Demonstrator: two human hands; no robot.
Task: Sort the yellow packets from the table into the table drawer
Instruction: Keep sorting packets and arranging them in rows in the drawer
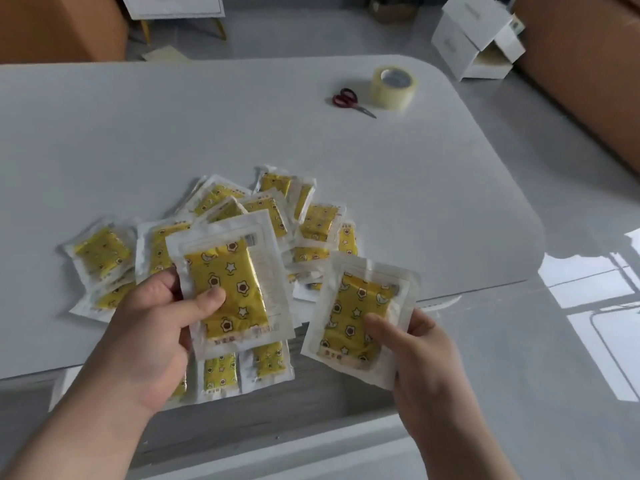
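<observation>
two bare hands at the near edge of view, one packet each.

left hand (149,334): fingers curled behind, thumb pressed on the front of a yellow packet (228,282) printed with stars and flowers, sealed in a clear, white-edged sleeve. the packet is held upright above the drawer and the table's front edge.

right hand (426,368): thumb on the front, fingers behind, pinching the lower right part of a second yellow packet (356,317). it is tilted slightly and held over the drawer, just off the table edge.

drawer (329,400): pulled open under the table's front edge, grey wood-grain floor. it holds sorted packets (221,372) lying flat side by side, partly hidden by the left hand and its packet, so the count cannot be told.

pile of packets (311,223): a loose, overlapping heap of many pieces on the table, near its front edge, behind both hands.

table (173,126): pale grey top, rounded corners.

scissors (349,100): red handles, lying flat toward the far right of the table.

tape roll (393,86): clear, lying with its hole upward, just beside the scissors.

white boxes (474,39): on the floor beyond the table's far right corner.

white cabinet (173,5): on thin yellow legs, beyond the table's far side.
</observation>
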